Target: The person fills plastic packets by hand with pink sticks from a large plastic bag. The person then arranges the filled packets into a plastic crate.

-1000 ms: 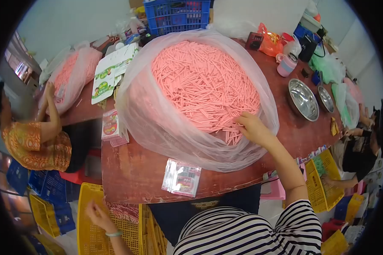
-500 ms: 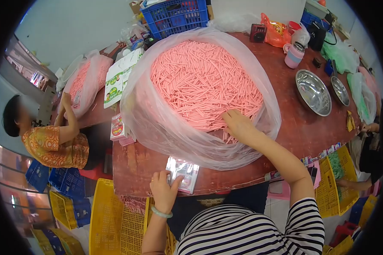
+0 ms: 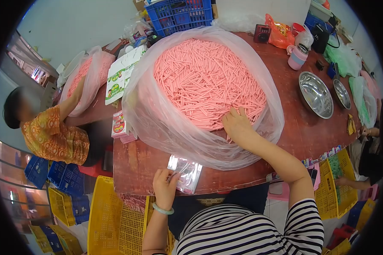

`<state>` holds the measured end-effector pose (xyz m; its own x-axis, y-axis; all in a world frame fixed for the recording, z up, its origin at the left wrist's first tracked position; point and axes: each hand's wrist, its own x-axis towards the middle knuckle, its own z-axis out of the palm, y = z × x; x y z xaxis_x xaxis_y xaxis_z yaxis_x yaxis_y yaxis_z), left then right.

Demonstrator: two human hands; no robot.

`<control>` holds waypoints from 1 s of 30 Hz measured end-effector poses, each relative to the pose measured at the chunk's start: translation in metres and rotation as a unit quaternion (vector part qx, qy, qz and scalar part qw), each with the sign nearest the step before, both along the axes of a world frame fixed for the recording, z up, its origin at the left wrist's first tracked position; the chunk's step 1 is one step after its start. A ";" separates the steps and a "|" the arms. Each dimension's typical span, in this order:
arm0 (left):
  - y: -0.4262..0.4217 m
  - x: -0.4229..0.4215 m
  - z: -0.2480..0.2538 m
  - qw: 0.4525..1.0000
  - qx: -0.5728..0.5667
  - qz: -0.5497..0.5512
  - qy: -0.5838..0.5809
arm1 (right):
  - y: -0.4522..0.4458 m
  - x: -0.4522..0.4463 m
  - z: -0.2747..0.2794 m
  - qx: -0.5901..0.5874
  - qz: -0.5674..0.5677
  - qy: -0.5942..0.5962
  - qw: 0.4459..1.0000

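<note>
A large clear plastic bag (image 3: 136, 114) lies open on the table, heaped with thin pink sticks (image 3: 200, 80). My right hand (image 3: 238, 126) is at the near right side of the heap, its fingers bent round some sticks and their tips partly hidden among them. Close to the table's front edge lies a small stack of clear and silvery plastic packets (image 3: 187, 173). My left hand (image 3: 165, 186), with a pale green bangle on the wrist, pinches the left edge of the top packet between thumb and fingers.
Printed cards (image 3: 119, 80) and small boxes (image 3: 120, 126) lie left of the bag. A metal bowl (image 3: 315, 94), ladle (image 3: 341, 93) and pink bottle (image 3: 297, 57) stand right. Yellow crates (image 3: 100, 216) flank the table. A co-worker (image 3: 55, 131) reaches into another bag; another person's arm shows at right.
My right hand's fingers have bent and spread among the sticks. My left fingers have drawn in at the packet's edge. The co-worker at left has reached an arm into the bag there.
</note>
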<state>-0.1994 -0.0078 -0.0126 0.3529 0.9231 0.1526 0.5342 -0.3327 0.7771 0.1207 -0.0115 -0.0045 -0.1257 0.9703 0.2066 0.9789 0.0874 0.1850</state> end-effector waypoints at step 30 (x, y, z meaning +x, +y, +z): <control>0.002 0.129 0.035 0.679 -0.563 -0.197 -0.428 | -0.016 0.062 0.003 -0.171 -0.047 0.898 0.404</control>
<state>-0.0702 -0.0054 0.0223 0.8334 0.4838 -0.2670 -0.2309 0.7439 0.6271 0.1823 -0.0275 -0.0017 -0.0295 0.9636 -0.2657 -0.4889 -0.2457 -0.8370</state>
